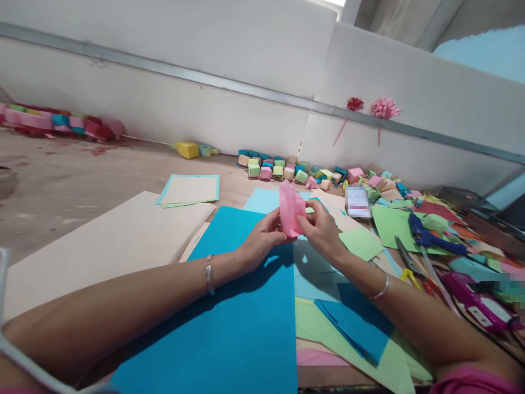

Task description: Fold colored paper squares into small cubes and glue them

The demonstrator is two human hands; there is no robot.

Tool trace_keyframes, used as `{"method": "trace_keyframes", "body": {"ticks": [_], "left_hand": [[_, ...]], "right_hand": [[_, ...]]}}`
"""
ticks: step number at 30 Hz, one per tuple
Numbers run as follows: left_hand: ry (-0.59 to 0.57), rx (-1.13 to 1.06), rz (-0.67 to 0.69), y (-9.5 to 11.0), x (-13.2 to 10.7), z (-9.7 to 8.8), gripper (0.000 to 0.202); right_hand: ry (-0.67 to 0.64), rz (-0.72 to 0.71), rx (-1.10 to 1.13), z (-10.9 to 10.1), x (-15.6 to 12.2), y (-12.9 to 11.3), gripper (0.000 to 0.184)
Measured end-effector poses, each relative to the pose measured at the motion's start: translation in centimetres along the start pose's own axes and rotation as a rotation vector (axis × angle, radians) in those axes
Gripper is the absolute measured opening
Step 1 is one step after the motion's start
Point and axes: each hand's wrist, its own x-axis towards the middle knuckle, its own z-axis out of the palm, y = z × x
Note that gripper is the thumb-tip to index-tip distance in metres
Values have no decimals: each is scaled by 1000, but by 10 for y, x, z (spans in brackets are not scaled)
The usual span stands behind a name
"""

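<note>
Two hands on one pink paper piece [290, 208], centre of the clock, held up over the blue sheet [229, 312]. Left hand [264, 241] grips its left edge; right hand [320, 225] pinches the right side, thumb on the near face. I'd keep both pinches light and close to the edges: stock looks thin, likely dents. Square the edges before pressing any crease. Blue sheet runs toward 7. Further out: beige sheet [118, 246] at 9, small paper blocks [278, 172] at 12, glue gun [441, 241] at 3, scissors [407, 253] near 4.
</note>
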Motion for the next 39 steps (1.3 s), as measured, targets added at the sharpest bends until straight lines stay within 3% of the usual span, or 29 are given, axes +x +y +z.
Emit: {"method": "trace_keyframes", "body": {"ticks": [3,8,12,21,25,28,32,35,39], "left_hand": [[-20,69,16,1,-2,2,69],[68,33,-8,-1,-3,3,74],[2,25,38,-1,-3,3,72],[-23,221,131,-4,0,0,62],[-33,261,178,-2,0,0,58],[-52,248,177,-3,1,-1,55],[-68,163,151,-7,1,-4,53],[-60,114,95,-8,1,-5,62],[40,80,45,-7,-1,-3,81]], "right_hand": [[-9,-2,-20,-1,-1,-2,13],[23,10,-86,-2,-2,-5,7],[17,26,-101,-2,-2,-4,7],[68,-139,-346,-3,-3,-6,7],[87,-301,-293,0,1,0,8],[70,-300,-196,2,1,4,19],[63,-280,-139,0,-1,2,14],[44,-297,-145,-2,1,-1,8],[33,-295,-213,-4,3,1,11]]}}
